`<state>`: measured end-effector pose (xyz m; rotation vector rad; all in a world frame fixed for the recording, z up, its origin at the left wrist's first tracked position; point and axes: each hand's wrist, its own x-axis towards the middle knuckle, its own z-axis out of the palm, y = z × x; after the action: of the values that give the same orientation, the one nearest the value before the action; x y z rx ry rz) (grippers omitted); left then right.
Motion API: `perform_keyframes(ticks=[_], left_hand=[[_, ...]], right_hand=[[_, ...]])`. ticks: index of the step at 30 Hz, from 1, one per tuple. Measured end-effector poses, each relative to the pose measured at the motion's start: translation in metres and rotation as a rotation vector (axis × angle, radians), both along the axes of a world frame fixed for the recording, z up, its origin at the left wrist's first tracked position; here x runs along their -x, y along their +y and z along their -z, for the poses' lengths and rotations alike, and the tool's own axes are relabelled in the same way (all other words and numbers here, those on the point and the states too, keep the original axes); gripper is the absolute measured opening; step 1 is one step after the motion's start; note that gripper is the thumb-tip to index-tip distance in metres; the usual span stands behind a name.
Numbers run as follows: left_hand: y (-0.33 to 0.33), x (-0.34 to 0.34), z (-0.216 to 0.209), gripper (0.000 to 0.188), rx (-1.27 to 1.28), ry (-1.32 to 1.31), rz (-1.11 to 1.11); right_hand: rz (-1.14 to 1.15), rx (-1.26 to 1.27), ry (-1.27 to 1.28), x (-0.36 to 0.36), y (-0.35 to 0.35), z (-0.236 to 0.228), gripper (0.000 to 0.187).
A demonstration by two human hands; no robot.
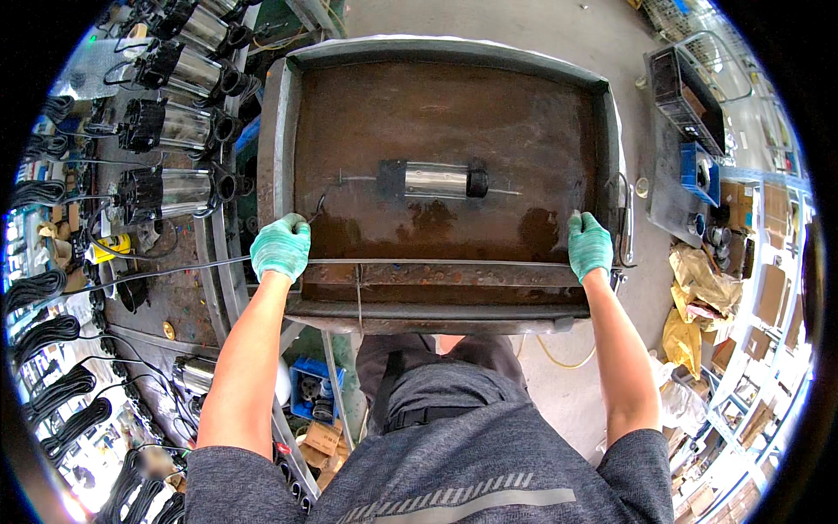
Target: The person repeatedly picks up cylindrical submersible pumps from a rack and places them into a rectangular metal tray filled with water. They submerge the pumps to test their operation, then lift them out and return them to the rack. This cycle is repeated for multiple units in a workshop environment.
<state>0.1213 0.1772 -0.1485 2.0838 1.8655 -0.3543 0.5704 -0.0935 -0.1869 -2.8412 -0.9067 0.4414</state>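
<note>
We view a workshop whose grey floor (489, 19) runs beyond the work, with crowded shelving (781, 180) bending along the right rim of the view. On the left stands a stained, brownish tabletop (166, 301); a row of silver-and-black pumps (185, 190) lies along its far part, and coiled black cords lie farther left.

Centrally we see a wide metal tank (286, 131) with a grey rim. Its brown interior is glossy and reflective; we take this to be standing water, though we cannot judge its depth. Near the person, a rusty crossbar (471, 275) spans the tank from side to side.

Inside, beyond the crossbar and close to mid-width, lies the single pump (436, 180), a silver cylinder with dark ends, well apart from both hands. The left hand (282, 249) and right hand (590, 247), in green gloves, are curled closed at opposite sides of the tank, near the ends of the crossbar. We cannot tell whether they grasp the bar, the rim or something thinner.

For good handling, we would judge, both hands should bear evenly, so that nothing tips or scrapes, and the wet surface calls for a firm hold. Finally, a thin black cable (175, 273) reaches the left hand from the left; we advise leaving it slack and free of pinching at the rim.
</note>
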Motion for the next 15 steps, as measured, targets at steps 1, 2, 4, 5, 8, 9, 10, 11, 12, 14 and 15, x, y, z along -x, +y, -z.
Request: perform_keyframes(ticks=[1,2,4,5,8,9,10,11,12,14,15], left_hand=[[-0.0003,-0.0005,-0.0005,0.028,-0.005,-0.003,0.001],[-0.0008,-0.0009,-0.0009,0.028,-0.01,-0.007,0.002],[-0.0008,-0.001,-0.001,0.028,-0.014,-0.008,0.002],[-0.0005,-0.0006,-0.0007,0.028,-0.014,-0.006,0.0],[0.0,0.0009,0.0012,0.029,-0.01,-0.003,0.003],[0.0004,0.002,0.0017,0.029,-0.008,-0.002,0.006],[0.0004,0.0023,0.0017,0.029,-0.009,-0.007,0.007],[-0.0002,0.0016,0.0013,0.029,-0.009,-0.012,0.007],[-0.0006,0.0017,0.0009,0.029,-0.009,-0.016,0.007],[-0.0008,0.0026,0.0023,0.029,-0.017,-0.025,0.008],[-0.0007,0.0019,0.0012,0.029,-0.015,-0.024,0.008]], right_hand=[[-0.001,0.0,-0.004,0.0,0.0,-0.0005,0.044],[0.0,0.016,0.009,-0.0009,0.0006,-0.0012,0.044],[0.002,0.051,0.035,-0.002,0.0016,-0.0038,0.044],[-0.001,0.038,0.022,-0.0021,0.0008,-0.0027,0.044],[-0.015,0.005,-0.003,-0.0025,-0.0014,0.0024,0.044],[-0.017,0.001,-0.004,-0.002,-0.0011,0.0027,0.043],[-0.02,-0.003,-0.005,-0.0018,-0.0009,0.0027,0.043],[-0.018,0.002,0.013,-0.0019,-0.0006,0.0015,0.043],[-0.016,0.008,0.031,-0.0019,-0.0002,-0.0004,0.042],[-0.025,0.014,0.042,-0.0024,-0.0002,-0.0011,0.041],[-0.034,0.014,0.035,-0.003,-0.0007,-0.0003,0.041]])
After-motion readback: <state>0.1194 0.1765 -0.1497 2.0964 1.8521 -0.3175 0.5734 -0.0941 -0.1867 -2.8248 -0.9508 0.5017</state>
